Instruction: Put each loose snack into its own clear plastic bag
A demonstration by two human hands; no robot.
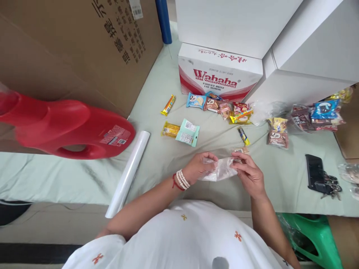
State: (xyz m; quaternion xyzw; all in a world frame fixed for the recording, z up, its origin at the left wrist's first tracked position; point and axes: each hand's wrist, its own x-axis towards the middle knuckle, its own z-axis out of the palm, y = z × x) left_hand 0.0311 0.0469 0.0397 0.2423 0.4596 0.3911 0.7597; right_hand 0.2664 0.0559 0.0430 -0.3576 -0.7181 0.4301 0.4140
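Note:
Between my two hands, above the front of the cloth-covered table, is a clear plastic bag (223, 170). My left hand (200, 167) is closed on its left end, and my right hand (249, 172) pinches the right end. Just beyond the right fingertips lies a small brownish wrapped snack (240, 150), partly hidden. A yellow and dark snack stick (243, 136) lies past it. Ahead of my left hand rest a mint-green packet (188, 132) and a yellow packet (170, 129), touching each other.
A red detergent bottle (92, 127) and a white plastic roll (128, 173) lie at the left. Wrapped snacks (196, 100) line the front of the Wahaha carton (218, 74). At the right are bagged snacks (301, 118), a phone (314, 170) and keys (332, 186).

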